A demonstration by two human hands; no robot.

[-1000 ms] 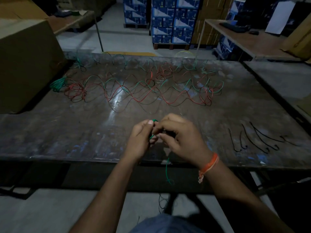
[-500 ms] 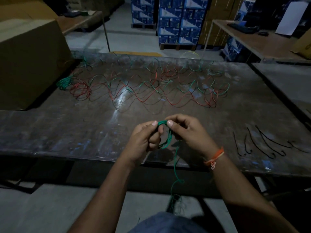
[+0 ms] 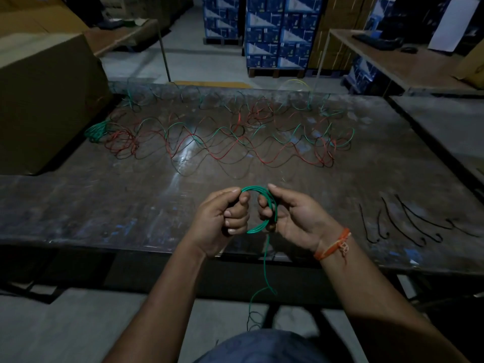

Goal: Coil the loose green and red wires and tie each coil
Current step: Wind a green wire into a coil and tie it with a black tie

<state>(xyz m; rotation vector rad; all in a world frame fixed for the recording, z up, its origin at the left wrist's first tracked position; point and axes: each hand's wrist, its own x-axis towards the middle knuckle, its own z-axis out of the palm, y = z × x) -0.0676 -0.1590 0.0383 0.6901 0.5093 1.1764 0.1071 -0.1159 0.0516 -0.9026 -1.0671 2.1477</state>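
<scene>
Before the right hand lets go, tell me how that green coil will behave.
The green coil will probably spring open: nothing visibly ties it, and both the left hand and right hand pinch it. It looks light and floppy; its loose tail dangles over the table edge.

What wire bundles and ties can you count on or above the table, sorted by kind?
Green coil held in both hands: 1
Green bundle on table: 1
Red bundle on table: 1
Black ties: about 5
Total: about 8

Green wire (image 3: 265,268) tail end (below table) indistinct.
</scene>
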